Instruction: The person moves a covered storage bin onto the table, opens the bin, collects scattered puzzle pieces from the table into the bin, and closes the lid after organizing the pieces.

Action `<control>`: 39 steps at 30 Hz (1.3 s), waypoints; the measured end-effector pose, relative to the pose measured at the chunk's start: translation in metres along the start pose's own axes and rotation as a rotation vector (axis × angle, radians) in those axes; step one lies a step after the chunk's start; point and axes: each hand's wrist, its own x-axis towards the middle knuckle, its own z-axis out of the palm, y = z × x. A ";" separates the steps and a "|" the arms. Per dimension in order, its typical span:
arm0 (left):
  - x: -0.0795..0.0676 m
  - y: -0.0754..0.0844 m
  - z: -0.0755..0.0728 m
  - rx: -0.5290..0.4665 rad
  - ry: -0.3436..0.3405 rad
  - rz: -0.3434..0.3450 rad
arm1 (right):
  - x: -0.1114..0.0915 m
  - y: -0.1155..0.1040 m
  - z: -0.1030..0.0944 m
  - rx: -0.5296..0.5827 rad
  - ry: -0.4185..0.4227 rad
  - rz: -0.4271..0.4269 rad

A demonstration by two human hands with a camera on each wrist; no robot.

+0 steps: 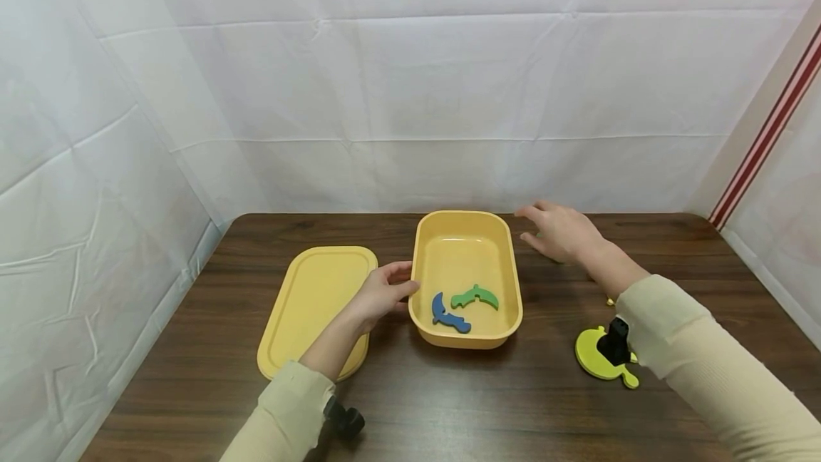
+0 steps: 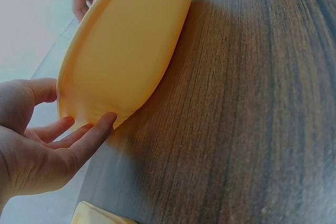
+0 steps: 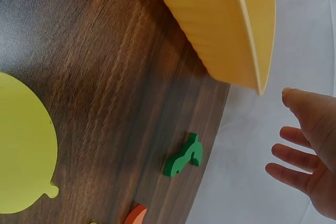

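Observation:
A yellow plastic bin (image 1: 467, 255) stands on the table with a blue curved piece (image 1: 449, 314) and a green curved piece (image 1: 475, 296) lying inside. On its left side, my left hand (image 1: 380, 294) grips the wall, thumb at the rim and fingers against the outside; the left wrist view shows this hand (image 2: 50, 145) too. Past the bin's far right corner, my right hand (image 1: 559, 232) hovers with spread fingers, holding nothing. In the right wrist view, another green piece (image 3: 184, 157) lies on the table, apart from that hand (image 3: 310, 150).
A flat yellow lid (image 1: 314, 298) lies left of the bin, under the left forearm. Right of it is a lime-green disc with knobs (image 1: 593, 356), partly covered by the right wrist's camera. An orange piece (image 3: 136, 215) shows at the right wrist view's bottom. White sheeting hangs behind.

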 end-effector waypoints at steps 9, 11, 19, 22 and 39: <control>0.001 -0.001 0.000 -0.002 0.008 -0.003 | 0.000 0.010 0.007 0.018 -0.059 0.061; 0.001 -0.001 0.000 -0.002 0.009 -0.005 | 0.000 0.011 0.008 0.028 -0.068 0.075; 0.000 -0.001 0.000 0.003 0.004 -0.003 | -0.002 0.016 0.018 0.085 -0.114 0.134; 0.000 -0.001 0.000 0.005 0.005 -0.001 | -0.003 0.018 0.023 0.090 -0.115 0.149; -0.001 -0.001 0.000 -0.003 0.005 0.004 | -0.006 0.026 0.046 0.087 -0.128 0.188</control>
